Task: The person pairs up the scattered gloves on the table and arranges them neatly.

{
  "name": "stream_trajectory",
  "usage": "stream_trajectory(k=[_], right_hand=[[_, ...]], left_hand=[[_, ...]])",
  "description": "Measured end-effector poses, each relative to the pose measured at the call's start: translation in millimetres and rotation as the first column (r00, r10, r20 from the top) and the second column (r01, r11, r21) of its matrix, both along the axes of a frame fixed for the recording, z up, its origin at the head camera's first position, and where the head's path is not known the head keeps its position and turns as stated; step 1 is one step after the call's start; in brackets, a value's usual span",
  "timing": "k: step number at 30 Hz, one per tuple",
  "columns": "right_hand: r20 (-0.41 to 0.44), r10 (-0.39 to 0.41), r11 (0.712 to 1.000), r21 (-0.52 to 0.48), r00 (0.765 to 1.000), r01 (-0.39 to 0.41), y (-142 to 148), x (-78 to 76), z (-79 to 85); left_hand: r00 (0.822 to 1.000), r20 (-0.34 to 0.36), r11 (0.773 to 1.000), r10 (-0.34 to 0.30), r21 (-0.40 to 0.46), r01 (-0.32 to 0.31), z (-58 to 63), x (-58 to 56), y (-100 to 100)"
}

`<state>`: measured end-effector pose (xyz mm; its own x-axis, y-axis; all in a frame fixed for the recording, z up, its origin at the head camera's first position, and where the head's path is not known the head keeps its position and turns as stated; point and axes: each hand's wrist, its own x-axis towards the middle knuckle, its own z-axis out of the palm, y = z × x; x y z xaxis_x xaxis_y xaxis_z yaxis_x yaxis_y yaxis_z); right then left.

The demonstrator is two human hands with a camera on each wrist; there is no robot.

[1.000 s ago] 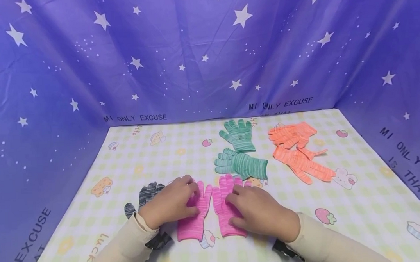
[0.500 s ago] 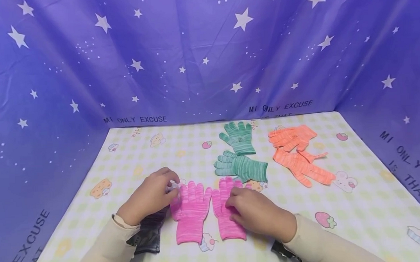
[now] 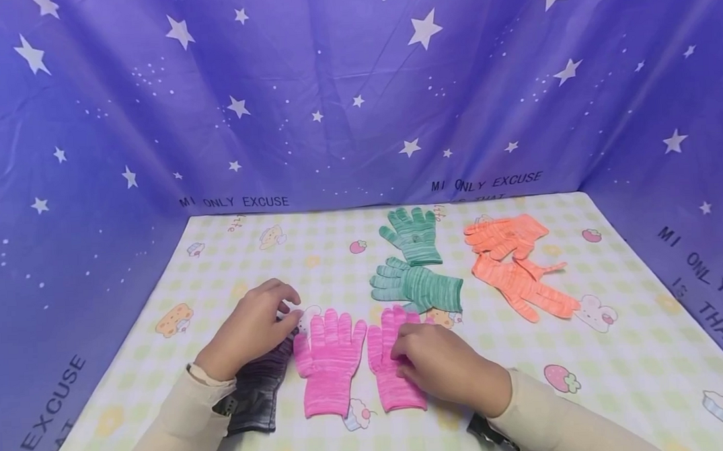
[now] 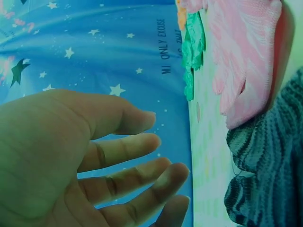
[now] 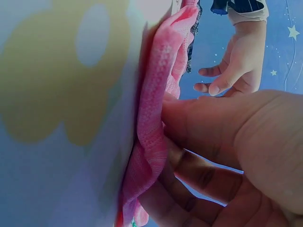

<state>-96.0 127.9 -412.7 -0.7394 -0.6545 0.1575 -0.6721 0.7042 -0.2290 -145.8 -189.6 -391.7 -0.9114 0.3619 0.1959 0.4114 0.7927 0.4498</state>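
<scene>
Two pink knit gloves lie flat side by side near the front of the table: a left one (image 3: 328,371) and a right one (image 3: 399,393). My right hand (image 3: 449,366) rests on the right pink glove with bent fingers; in the right wrist view its thumb and fingertips touch the pink knit (image 5: 154,137). Above a dark grey-and-black knit glove (image 3: 256,395) hovers my left hand (image 3: 245,328), fingers loosely bent and holding nothing. The left wrist view shows that dark glove (image 4: 277,175) below the hand, beside the pink one (image 4: 246,61). My left hand and sleeve partly cover the dark glove.
Two green gloves, one upright (image 3: 412,237) and one sideways (image 3: 421,287), lie behind the pink ones. Two orange gloves (image 3: 510,236) overlap at the right rear. A patterned cloth (image 3: 635,388) covers the table, and a purple star curtain (image 3: 330,72) surrounds it.
My left hand has let go of the left pink glove and moved left over the dark glove. That pink glove now lies fully visible. My right hand has hardly moved.
</scene>
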Motion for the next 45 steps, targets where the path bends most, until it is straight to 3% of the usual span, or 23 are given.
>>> stream_trajectory(k=[9, 16, 22, 33, 45], right_hand=[[-0.038, 0.003, 1.000, -0.009, 0.999, -0.003, 0, -0.5, -2.5], [-0.042, 0.008, 1.000, -0.019, 0.999, -0.009, 0, -0.4, -2.5], [-0.050, 0.008, 0.999, -0.043, 0.999, -0.010, 3, 0.2, 6.8], [-0.100, -0.007, 0.997, -0.075, 0.995, -0.001, 5, -3.9, 25.4], [-0.148, 0.008, 0.997, -0.081, 0.989, -0.020, -4, -6.1, 43.3]], left_hand=[[0.999, -0.046, 0.998, -0.021, -0.064, 0.019, 17.4, -6.4, 6], [0.996, -0.084, 0.999, -0.013, -0.046, 0.009, 32.6, -11.8, 9], [0.998, -0.059, 0.998, -0.010, -0.061, 0.007, 30.7, -10.7, 7], [0.997, -0.045, 0.994, -0.068, -0.086, 0.064, 25.2, -12.6, 11], [0.998, -0.012, 0.992, -0.065, -0.105, 0.063, 24.8, -10.9, 15]])
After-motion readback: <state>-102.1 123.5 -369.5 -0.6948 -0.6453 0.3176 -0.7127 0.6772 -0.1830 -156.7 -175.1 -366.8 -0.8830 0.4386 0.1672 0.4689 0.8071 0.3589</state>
